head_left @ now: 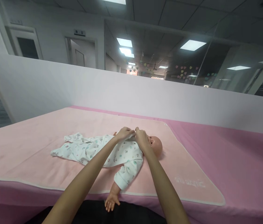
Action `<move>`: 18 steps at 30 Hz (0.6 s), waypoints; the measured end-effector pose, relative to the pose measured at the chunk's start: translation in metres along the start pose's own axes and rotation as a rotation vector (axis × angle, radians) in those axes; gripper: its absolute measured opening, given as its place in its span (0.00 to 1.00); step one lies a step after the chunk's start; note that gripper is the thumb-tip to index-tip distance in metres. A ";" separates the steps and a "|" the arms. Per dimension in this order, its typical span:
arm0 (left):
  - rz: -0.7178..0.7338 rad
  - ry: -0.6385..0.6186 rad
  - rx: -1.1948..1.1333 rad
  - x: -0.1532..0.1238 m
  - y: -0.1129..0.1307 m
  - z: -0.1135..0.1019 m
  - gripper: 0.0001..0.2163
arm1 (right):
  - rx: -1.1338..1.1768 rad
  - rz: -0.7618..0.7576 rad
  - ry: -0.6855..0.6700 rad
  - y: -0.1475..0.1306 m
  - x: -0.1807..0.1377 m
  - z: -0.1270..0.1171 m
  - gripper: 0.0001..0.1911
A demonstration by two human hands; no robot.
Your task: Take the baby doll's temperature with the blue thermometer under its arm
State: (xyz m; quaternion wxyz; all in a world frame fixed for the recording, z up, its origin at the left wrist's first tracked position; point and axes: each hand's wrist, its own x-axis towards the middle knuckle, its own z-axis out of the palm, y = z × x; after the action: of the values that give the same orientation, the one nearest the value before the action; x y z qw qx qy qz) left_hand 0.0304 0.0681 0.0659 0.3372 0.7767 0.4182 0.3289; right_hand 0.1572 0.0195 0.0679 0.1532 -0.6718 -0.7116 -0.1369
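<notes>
A baby doll (156, 145) lies on its back on a light pink blanket (52, 137), head to the right. It wears a white printed sleepsuit (94, 151). One doll arm reaches toward me, and its bare hand (112, 203) hangs over the table's near edge. My left hand (125, 133) is closed on the sleepsuit fabric at the doll's far shoulder, near the collar. My right hand (142, 138) is right beside it, fingers curled on the same fabric next to the doll's chin. The two hands almost touch.
The blanket lies on a darker pink covered table (238, 155) that stretches to the right. A white partition wall (145, 93) runs along the table's far side, with glass panels and office ceiling lights above. A dark floor and doorway show at far left.
</notes>
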 end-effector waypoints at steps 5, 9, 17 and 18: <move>-0.024 -0.018 0.431 0.000 -0.008 -0.003 0.15 | -0.060 -0.076 -0.117 -0.007 0.024 0.017 0.09; -0.076 0.085 0.598 0.021 -0.026 -0.017 0.20 | -0.095 -0.155 -0.121 -0.010 0.027 0.022 0.08; -0.022 -0.090 0.789 0.034 -0.068 -0.009 0.15 | -0.113 -0.267 -0.092 0.008 0.008 0.000 0.11; -0.016 -0.098 0.806 0.034 -0.068 -0.008 0.14 | -0.111 -0.275 -0.092 0.012 0.005 -0.002 0.11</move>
State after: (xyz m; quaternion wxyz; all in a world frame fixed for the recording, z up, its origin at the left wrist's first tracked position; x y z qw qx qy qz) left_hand 0.0091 0.1285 0.0236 0.0277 0.8582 0.5030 0.0986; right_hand 0.1692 0.0238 0.0720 0.0628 -0.5811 -0.7945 -0.1649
